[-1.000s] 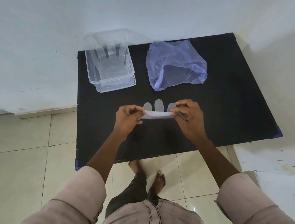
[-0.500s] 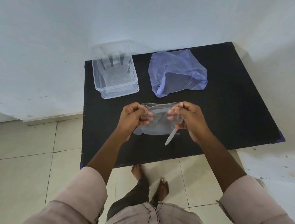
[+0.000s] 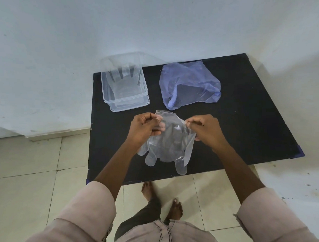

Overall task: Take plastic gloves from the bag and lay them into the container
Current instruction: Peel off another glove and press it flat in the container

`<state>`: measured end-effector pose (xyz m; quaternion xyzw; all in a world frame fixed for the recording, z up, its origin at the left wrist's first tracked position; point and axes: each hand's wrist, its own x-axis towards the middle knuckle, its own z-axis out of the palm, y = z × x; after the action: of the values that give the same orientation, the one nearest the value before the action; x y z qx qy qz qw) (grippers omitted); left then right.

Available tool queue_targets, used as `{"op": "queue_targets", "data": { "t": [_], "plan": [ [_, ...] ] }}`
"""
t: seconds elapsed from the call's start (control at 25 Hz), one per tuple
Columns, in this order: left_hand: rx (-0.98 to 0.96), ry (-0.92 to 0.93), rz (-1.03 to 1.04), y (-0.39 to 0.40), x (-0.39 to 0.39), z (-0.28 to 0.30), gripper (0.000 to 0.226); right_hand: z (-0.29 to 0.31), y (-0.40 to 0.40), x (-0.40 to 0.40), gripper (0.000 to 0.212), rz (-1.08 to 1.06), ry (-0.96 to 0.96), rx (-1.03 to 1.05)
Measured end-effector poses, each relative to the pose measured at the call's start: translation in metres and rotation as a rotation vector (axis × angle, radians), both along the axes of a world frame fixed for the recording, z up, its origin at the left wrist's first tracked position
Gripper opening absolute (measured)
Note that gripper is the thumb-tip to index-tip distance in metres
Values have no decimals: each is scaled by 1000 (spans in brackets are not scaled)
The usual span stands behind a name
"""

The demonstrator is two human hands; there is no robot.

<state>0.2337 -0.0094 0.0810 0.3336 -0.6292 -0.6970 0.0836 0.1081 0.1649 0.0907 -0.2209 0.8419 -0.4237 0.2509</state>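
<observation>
A clear plastic glove (image 3: 168, 144) hangs above the black table (image 3: 246, 117), cuff up and fingers drooping toward me. My left hand (image 3: 144, 129) pinches the cuff's left corner and my right hand (image 3: 205, 130) pinches its right corner. A clear rectangular container (image 3: 124, 85) stands at the table's back left with at least one glove lying flat inside. The crumpled blue plastic bag (image 3: 189, 84) lies at the back middle, its mouth facing the front left.
A white wall rises right behind the table. The table's front edge (image 3: 194, 174) is just under the hanging glove fingers. Pale floor tiles and my bare feet (image 3: 162, 199) lie below.
The glove was lifted off the table and flipped so its fingers now hang down toward me. Both hands rose and spread the cuff wider.
</observation>
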Motion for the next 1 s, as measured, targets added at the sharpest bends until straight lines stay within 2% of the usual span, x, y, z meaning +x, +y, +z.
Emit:
{"op": "queue_targets", "data": {
  "t": [0.08, 0.16, 0.36, 0.6, 0.88, 1.0],
  "plan": [
    [-6, -6, 6, 2, 1, 0, 18, -1, 0, 1, 15, -197, -302, -135],
    [-19, -18, 2, 3, 2, 0, 17, -2, 1, 0, 12, -290, -406, -196],
    [-34, -32, -5, 9, 4, -3, 16, 0, -1, -4, 11, -297, -325, -145],
    [-41, -30, 3, 11, 7, -2, 14, 14, -8, -5, 13, -348, -531, -266],
    [0, -15, 25, 11, 8, 7, 10, 16, -7, 1, 14, -265, -459, -220],
    [31, -6, 13, 13, 6, 11, 16, 16, -6, 4, 15, -246, -434, -207]
  ]
}}
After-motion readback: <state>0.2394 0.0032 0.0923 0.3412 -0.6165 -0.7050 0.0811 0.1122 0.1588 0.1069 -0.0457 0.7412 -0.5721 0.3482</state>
